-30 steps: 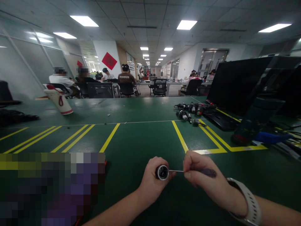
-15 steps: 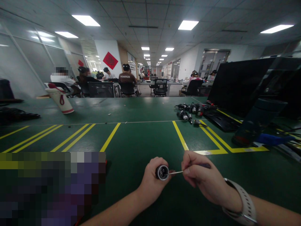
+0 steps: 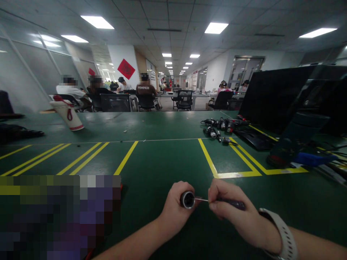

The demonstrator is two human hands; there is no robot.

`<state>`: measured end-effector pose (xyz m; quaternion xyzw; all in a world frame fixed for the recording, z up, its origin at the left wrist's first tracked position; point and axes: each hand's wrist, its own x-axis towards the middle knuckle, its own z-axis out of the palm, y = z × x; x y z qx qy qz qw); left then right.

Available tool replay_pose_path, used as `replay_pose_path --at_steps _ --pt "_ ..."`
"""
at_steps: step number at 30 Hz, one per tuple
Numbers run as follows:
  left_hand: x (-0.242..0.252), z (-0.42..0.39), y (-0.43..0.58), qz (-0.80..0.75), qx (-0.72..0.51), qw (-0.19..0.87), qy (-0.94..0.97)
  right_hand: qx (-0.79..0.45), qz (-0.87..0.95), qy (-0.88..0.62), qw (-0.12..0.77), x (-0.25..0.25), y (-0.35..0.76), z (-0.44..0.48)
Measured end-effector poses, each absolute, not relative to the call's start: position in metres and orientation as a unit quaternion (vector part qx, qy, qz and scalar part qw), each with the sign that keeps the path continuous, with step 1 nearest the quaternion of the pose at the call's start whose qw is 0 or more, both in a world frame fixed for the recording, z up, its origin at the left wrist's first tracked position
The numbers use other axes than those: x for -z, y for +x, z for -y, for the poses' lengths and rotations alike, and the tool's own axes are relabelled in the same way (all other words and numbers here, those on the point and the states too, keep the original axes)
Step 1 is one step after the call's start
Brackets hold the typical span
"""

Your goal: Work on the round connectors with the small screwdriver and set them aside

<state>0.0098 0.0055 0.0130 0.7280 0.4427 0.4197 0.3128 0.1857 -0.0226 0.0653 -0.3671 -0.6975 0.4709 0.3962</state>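
My left hand point(image 3: 173, 209) is closed around a round metal-rimmed connector housing point(image 3: 188, 199), its open end turned towards me and its inside dark. From the right, my right hand point(image 3: 233, 207) pinches a thin screwdriver point(image 3: 236, 204) with a dark handle. The metal shaft points left and its end meets the right side of the housing; whether the tip touches the rim or a spot on the side I cannot tell. My left fingers hide most of the housing's body. Both hands are above the green table point(image 3: 162, 162).
Several black-and-silver cable connectors point(image 3: 213, 131) lie at the back right, near a dark monitor point(image 3: 276, 101) and a dark bottle point(image 3: 295, 141). A white cup point(image 3: 69, 115) stands back left. A blurred-out patch point(image 3: 59, 216) covers the front left. Co-workers sit beyond the table.
The housing has turned slightly, so its inner parts show less. My right hand has rolled and more of the screwdriver's handle shows, while its tip has shifted from the opening to the right edge.
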Motion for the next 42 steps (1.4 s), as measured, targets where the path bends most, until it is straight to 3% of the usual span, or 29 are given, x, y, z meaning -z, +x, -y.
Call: replay_pose_path --at_steps 4,7,11,20,26,32,42 --pt "-0.017 -0.003 0.011 -0.437 -0.383 0.275 0.766 -0.504 0.697 -0.349 0.373 -0.07 0.188 0.018" --pt "-0.018 -0.002 0.011 -0.413 -0.381 0.277 0.78 -0.61 0.601 -0.315 0.409 -0.065 0.187 0.008" --pt "-0.016 -0.003 0.011 -0.43 -0.394 0.292 0.758 -0.663 0.493 -0.326 0.46 -0.06 0.181 0.0" --pt "-0.014 -0.004 0.012 -0.438 -0.404 0.331 0.731 -0.658 0.464 -0.339 0.486 -0.058 0.179 0.004" --pt "-0.013 -0.005 0.011 -0.437 -0.395 0.285 0.756 -0.578 0.611 -0.31 0.442 -0.059 0.186 0.008" --pt "-0.015 -0.004 0.011 -0.442 -0.399 0.299 0.745 -0.657 0.499 -0.314 0.469 -0.057 0.181 0.002" --pt "-0.017 -0.004 0.013 -0.442 -0.428 0.357 0.703 -0.66 0.443 -0.324 0.513 -0.051 0.175 0.006"
